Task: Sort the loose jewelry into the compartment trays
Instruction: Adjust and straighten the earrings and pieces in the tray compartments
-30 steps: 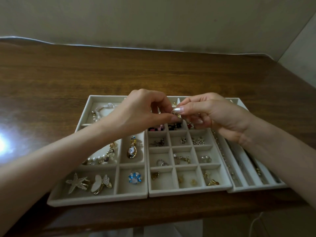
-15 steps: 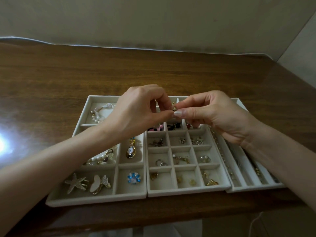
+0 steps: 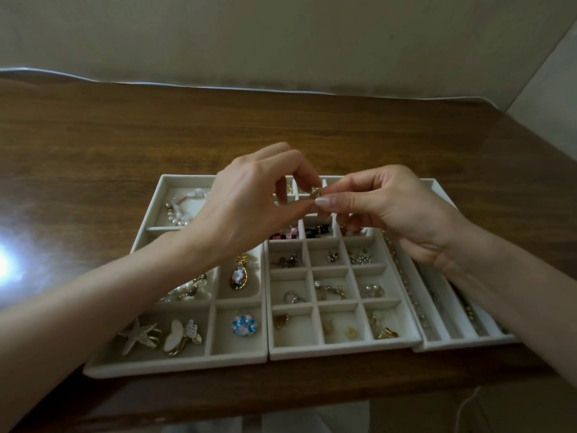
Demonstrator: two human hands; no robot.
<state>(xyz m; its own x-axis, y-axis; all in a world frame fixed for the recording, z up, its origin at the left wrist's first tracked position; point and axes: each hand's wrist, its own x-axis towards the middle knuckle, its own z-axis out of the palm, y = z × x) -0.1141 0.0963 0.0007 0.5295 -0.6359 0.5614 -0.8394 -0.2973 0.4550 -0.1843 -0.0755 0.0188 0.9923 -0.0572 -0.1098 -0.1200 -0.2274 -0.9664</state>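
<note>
Dark wooden table [image 3: 281,135] by a pale wall | left hand [image 3: 246,210] and right hand [image 3: 390,207] sit slightly higher than a second ago, both still pinching a small gold jewelry piece [image 3: 317,192] above the far rows of the cream small-cell tray [image 3: 343,351] | trays unmoved | cream large-cell tray [image 3: 175,367]: pearl bracelet [image 3: 182,207], gold starfish brooch [image 3: 139,334], blue flower brooch [image 3: 244,325] | small-cell tray: tiny earrings.

A glossy wood table [image 3: 281,129] is mirroring a glare under matt, cloth-like trays [image 3: 175,367], while a starfish [image 3: 137,337] and a charm [image 3: 317,192] are gleaming like gold metal.
</note>
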